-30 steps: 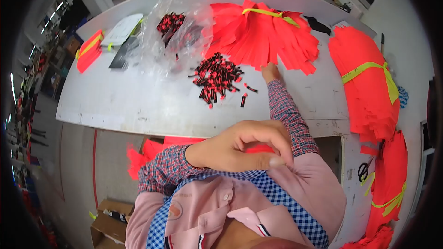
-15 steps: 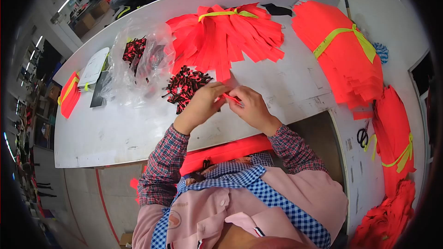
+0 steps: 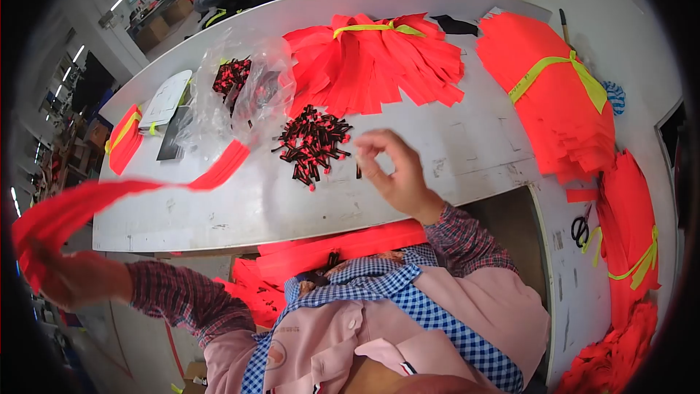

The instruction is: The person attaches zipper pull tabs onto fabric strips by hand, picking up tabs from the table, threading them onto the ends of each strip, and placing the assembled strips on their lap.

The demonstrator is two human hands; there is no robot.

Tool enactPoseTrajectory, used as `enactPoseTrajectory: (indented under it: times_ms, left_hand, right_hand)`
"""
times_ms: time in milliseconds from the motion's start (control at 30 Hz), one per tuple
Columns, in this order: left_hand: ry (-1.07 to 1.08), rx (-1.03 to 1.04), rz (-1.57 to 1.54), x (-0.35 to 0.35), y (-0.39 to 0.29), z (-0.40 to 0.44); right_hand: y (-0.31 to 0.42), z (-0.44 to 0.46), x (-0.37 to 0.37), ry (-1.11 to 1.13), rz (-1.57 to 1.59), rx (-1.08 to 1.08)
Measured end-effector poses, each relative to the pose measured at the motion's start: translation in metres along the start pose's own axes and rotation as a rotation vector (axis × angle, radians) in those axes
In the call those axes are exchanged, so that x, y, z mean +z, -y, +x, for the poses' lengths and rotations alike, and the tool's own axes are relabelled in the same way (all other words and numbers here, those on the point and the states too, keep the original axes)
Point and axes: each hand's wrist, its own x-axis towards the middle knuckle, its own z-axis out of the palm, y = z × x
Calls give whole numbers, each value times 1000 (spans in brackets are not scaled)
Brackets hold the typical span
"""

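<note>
My left hand (image 3: 69,277), blurred, is stretched out past the table's left edge. It is closed on one end of a long red fabric strip (image 3: 95,197), whose other end trails in the air over the table toward the clear plastic bag (image 3: 273,95). Above the table's middle, my right hand (image 3: 399,179) is empty, with thumb and forefinger curved apart. Just left of it is a heap of small black-and-red pieces (image 3: 310,142). One small black piece (image 3: 358,171) lies apart, close to my right thumb.
A tied, fanned bundle of red strips (image 3: 372,66) is at the back of the white table (image 3: 408,208). More red bundles (image 3: 547,102) lie on the right, near black scissors (image 3: 580,230). Papers (image 3: 166,102) and a small red bundle (image 3: 125,142) are at left.
My hands have parted. My left hand has swung far left and down with the red strip, away from my right hand, which has let go and stays over the table.
</note>
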Motion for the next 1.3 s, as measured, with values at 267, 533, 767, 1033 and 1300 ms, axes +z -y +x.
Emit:
enactPoseTrajectory:
  times_ms: [267,533,767,1033,1300]
  left_hand:
    - [890,-590,-245,-13,-65,-83]
    - [1111,-843,-343,-11,-94,-140]
    - [1165,-1000,-439,-17,-112,-151]
    - [1118,-884,-503,-10,-132,-167]
    - [1121,-972,-617,-8,-139,-175]
  right_hand:
    - [122,101,-58,154,505,-772]
    - [136,105,-59,128,522,-815]
    - [145,105,-62,65,482,-812]
    - [78,50,13,432,360,153]
    - [53,21,51,458,282,161]
